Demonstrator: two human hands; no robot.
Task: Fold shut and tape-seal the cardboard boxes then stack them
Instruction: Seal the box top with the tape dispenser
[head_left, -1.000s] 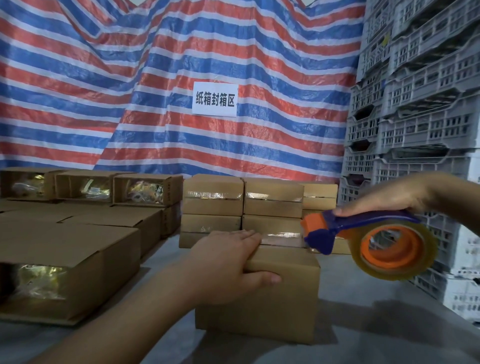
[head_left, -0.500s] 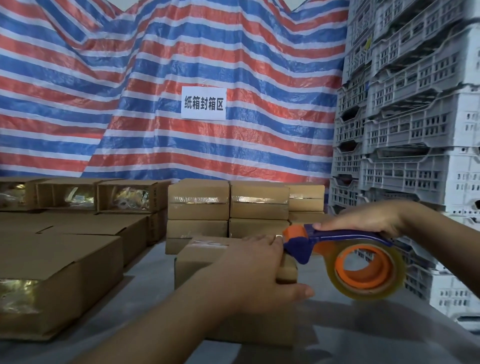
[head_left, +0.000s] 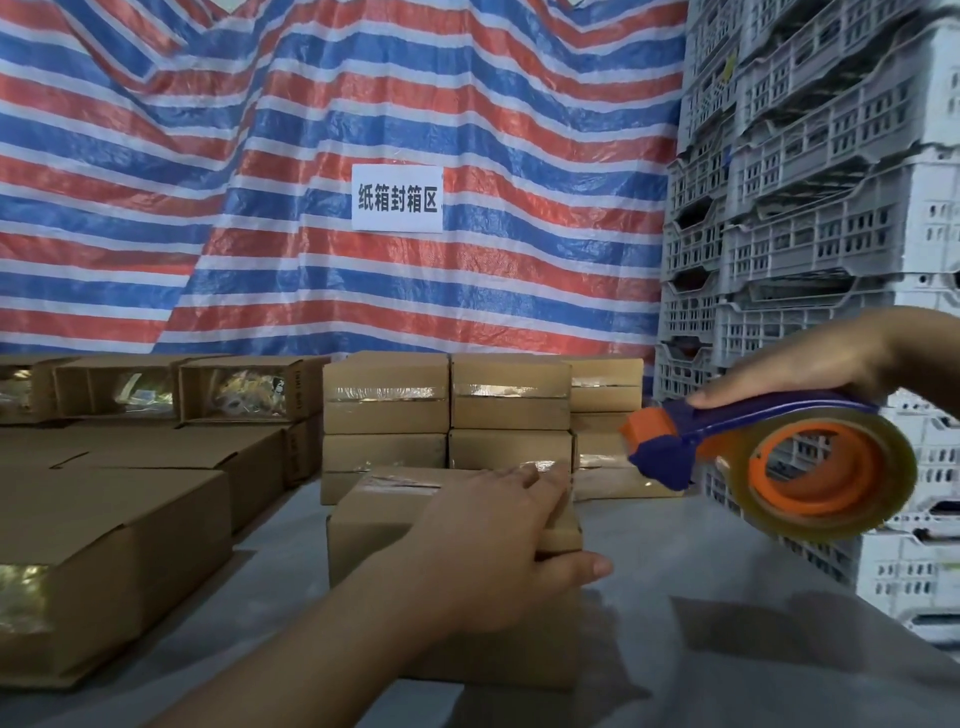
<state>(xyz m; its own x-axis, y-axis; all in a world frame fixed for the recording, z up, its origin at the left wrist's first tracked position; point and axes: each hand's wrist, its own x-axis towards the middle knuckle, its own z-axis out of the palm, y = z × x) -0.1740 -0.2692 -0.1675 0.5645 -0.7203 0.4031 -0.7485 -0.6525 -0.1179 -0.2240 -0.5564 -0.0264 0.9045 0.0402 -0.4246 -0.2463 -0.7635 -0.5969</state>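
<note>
A small cardboard box (head_left: 374, 535) stands on the grey table in front of me, its top flaps folded down with a strip of clear tape along the seam. My left hand (head_left: 498, 551) lies over its right top edge, fingers flat on top and thumb down the near side. My right hand (head_left: 810, 364) grips a blue and orange tape dispenser (head_left: 779, 457) with a roll of clear tape, held in the air just right of and above the box. Behind stands a stack of taped boxes (head_left: 447, 405).
Unsealed boxes (head_left: 119, 551) with open ends fill the left side of the table, more at the back left (head_left: 234, 389). Stacked white plastic crates (head_left: 831, 208) rise on the right. A striped tarp with a white sign (head_left: 397, 198) hangs behind. Grey table surface (head_left: 727, 597) shows at the right.
The dispenser's head came down close to the box's top right edge, then lifted away to the right. My left hand stayed on the box with fingers flatter on top.
</note>
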